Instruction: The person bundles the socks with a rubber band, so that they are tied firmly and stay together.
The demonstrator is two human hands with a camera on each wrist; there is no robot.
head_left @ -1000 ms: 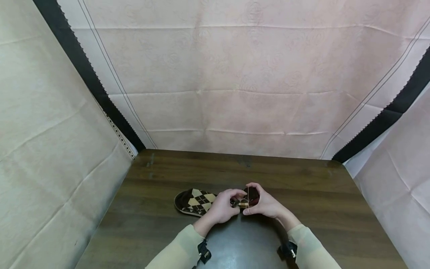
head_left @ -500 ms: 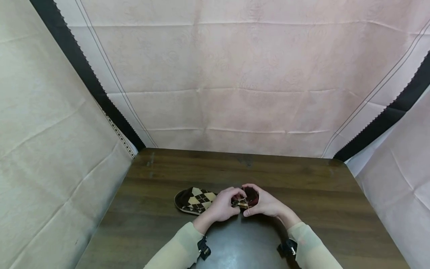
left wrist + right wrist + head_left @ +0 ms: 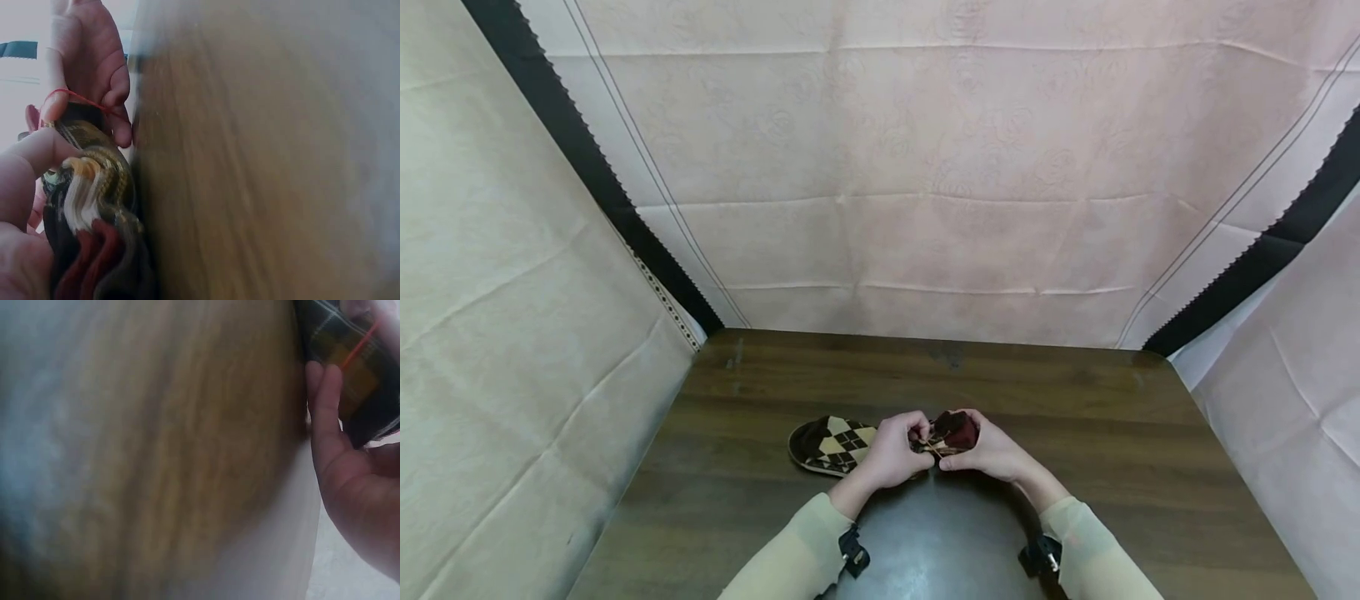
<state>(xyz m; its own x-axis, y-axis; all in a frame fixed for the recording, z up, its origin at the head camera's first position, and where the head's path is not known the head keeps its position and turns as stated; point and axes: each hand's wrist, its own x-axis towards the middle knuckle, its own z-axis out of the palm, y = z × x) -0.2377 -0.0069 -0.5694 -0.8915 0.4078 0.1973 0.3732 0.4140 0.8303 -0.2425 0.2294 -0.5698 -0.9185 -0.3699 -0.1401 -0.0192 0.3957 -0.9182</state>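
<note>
In the head view a folded plaid cloth (image 3: 953, 435), dark red, black and cream, lies between both hands. My left hand (image 3: 889, 450) pinches its left part. Around the right end, the thumb and fingers of my right hand (image 3: 992, 452) are curved. The left wrist view shows the cloth's stacked folds (image 3: 94, 194) in gold, white, red and black. A thin red band (image 3: 80, 96) runs over the right thumb and across the cloth. Left of the hands lies a black and cream argyle item (image 3: 831, 446) with a rounded end, perhaps a slipper or cap; my left hand hides its right end.
A brown wood-grain table (image 3: 1075, 400) bears everything. Pale cloth walls (image 3: 925, 167) with dark strips stand behind and at both sides. A dark device is strapped on each wrist, such as the left wrist camera (image 3: 853, 550).
The band stood stretched between the right thumb and fingers before; now it no longer shows upright there. My left hand has shifted slightly left, and more of the cloth's dark red part shows.
</note>
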